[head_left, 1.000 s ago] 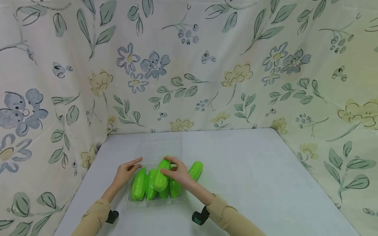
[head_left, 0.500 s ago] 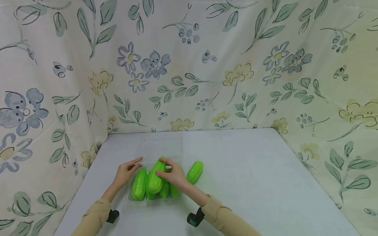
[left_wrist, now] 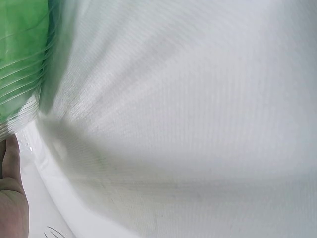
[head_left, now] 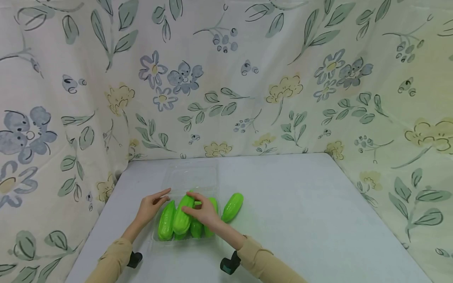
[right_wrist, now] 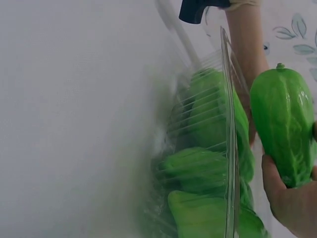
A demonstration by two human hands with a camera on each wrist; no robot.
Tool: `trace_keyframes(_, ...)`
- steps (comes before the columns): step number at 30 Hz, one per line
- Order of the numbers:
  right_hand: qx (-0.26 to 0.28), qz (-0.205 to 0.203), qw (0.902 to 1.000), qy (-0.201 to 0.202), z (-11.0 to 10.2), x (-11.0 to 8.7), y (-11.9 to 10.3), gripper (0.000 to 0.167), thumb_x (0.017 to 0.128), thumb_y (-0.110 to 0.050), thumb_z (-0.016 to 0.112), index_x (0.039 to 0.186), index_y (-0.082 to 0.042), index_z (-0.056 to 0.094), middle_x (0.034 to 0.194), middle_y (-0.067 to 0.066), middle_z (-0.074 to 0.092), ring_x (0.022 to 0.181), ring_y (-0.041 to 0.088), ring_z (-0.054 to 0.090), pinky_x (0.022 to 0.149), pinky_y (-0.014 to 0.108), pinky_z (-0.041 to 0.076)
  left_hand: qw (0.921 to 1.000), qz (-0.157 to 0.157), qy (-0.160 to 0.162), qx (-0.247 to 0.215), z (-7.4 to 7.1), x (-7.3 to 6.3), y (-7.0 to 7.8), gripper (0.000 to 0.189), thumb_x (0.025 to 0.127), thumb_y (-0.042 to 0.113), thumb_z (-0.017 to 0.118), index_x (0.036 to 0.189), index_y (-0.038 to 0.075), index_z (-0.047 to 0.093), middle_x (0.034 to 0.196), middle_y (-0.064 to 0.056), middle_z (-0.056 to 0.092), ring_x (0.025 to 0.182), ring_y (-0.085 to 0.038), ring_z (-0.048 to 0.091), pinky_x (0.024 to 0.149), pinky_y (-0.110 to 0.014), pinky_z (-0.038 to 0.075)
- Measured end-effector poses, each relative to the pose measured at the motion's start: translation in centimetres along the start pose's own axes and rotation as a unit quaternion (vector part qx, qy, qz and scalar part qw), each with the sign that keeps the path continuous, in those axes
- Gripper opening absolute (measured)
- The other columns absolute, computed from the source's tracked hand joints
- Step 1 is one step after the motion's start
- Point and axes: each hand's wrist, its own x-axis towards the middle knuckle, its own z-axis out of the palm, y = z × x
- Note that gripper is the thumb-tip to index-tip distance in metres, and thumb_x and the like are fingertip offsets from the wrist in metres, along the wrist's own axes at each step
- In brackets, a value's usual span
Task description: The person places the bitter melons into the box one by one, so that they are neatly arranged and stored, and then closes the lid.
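A clear plastic box (head_left: 184, 243) holds several glossy, ribbed green cucumber-shaped vegetables (head_left: 166, 223). My right hand (head_left: 203, 212) grips another green vegetable (head_left: 182, 219) between thumb and fingers, above the second place from the left. In the right wrist view this held vegetable (right_wrist: 282, 119) hangs beyond the box rim, stem end up, apart from those inside. At the box's back left corner my left hand (head_left: 150, 206) has its fingers extended. Their tips touch the box side in the left wrist view, where only part of the left hand (left_wrist: 12, 198) shows.
The box's transparent lid (head_left: 192, 177) lies folded back behind it. One more green vegetable (head_left: 233, 206) lies on the white table (head_left: 301, 220) just right of the box. Floral cloth (head_left: 226, 78) hangs around the back and sides.
My right hand has carried the gripped vegetable leftward, from over the middle of the box to beside the leftmost vegetable. The left hand stays in place.
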Motion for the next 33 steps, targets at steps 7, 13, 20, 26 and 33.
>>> trace_keyframes(7,-0.018,-0.008,0.9998,-0.001,0.8,0.2,0.2,0.052,0.086,-0.023,0.071,0.133,-0.013,0.054,0.126,0.015,0.056,0.095,0.024,0.060,0.070,0.024,0.050,1.0000,0.002,0.002,-0.001,-0.1,-0.1,-0.2,0.035,0.095,0.016,0.058,0.130,0.012,0.060,0.103,-0.013,0.073,0.092,-0.015,0.070,0.077,-0.011,0.048)
trace_keyframes(13,-0.011,-0.006,0.9998,-0.018,1.6,0.3,0.3,0.053,0.087,-0.027,0.069,0.136,-0.016,0.052,0.131,0.012,0.053,0.095,0.017,0.061,0.071,0.023,0.051,1.0000,0.005,0.002,0.003,-0.1,-0.1,-0.3,0.035,0.095,0.016,0.058,0.130,0.011,0.060,0.103,-0.013,0.073,0.092,-0.012,0.069,0.078,-0.011,0.047)
trace_keyframes(20,-0.028,-0.035,0.9987,-0.024,2.4,0.8,0.6,0.052,0.089,-0.028,0.067,0.137,-0.015,0.051,0.140,0.009,0.050,0.099,0.015,0.058,0.074,0.021,0.049,1.0000,0.004,0.000,0.004,-0.1,-0.1,-0.2,0.035,0.095,0.016,0.057,0.130,0.009,0.059,0.104,-0.014,0.072,0.095,-0.021,0.070,0.078,-0.010,0.046)
trace_keyframes(26,-0.068,-0.060,0.9956,-0.022,3.0,1.0,0.7,0.052,0.089,-0.028,0.066,0.137,-0.013,0.051,0.142,0.007,0.049,0.118,0.022,0.053,0.086,0.024,0.048,0.9999,0.009,0.003,0.006,-0.1,0.0,-0.1,0.035,0.095,0.013,0.058,0.129,0.009,0.060,0.106,-0.014,0.072,0.095,-0.021,0.070,0.079,-0.010,0.046)
trace_keyframes(33,-0.122,-0.126,0.9843,-0.017,3.4,1.0,0.9,0.052,0.089,-0.026,0.066,0.136,-0.007,0.051,0.136,0.010,0.054,0.115,0.020,0.053,0.082,0.020,0.045,0.9998,0.012,0.009,0.015,0.1,0.1,0.0,0.033,0.095,0.014,0.058,0.128,0.011,0.061,0.106,-0.012,0.072,0.093,-0.014,0.070,0.079,-0.012,0.048)
